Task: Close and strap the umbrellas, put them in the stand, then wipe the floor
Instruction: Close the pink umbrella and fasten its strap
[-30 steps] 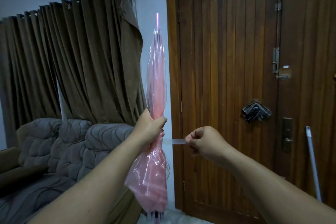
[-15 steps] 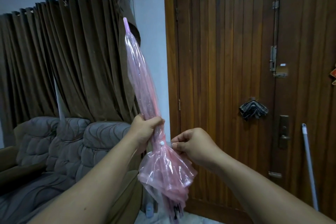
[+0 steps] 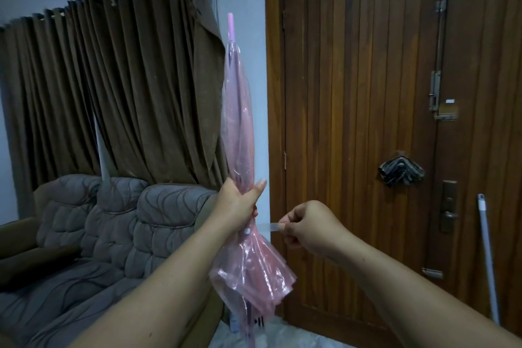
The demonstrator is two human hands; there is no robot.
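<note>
A closed, clear pink umbrella (image 3: 238, 121) stands upright in front of me, its tip pointing at the ceiling. My left hand (image 3: 240, 206) grips its folded canopy around the middle. A thin clear strap (image 3: 267, 226) runs from the umbrella out to the right, pulled taut. My right hand (image 3: 309, 227) pinches the strap's free end between thumb and fingers. Below my left hand the canopy flares out loosely. The umbrella's handle end is hidden below the frame. No stand is in view.
A brown wooden door (image 3: 367, 135) fills the right side, with a folded dark cloth (image 3: 401, 172) hanging on it. A grey mop handle (image 3: 487, 257) leans at the far right. A grey sofa (image 3: 99, 234) and brown curtains (image 3: 113, 87) are on the left.
The umbrella was tilted left half a second ago and now stands upright again. My right hand has pulled the strap back out to the right, away from the canopy.
</note>
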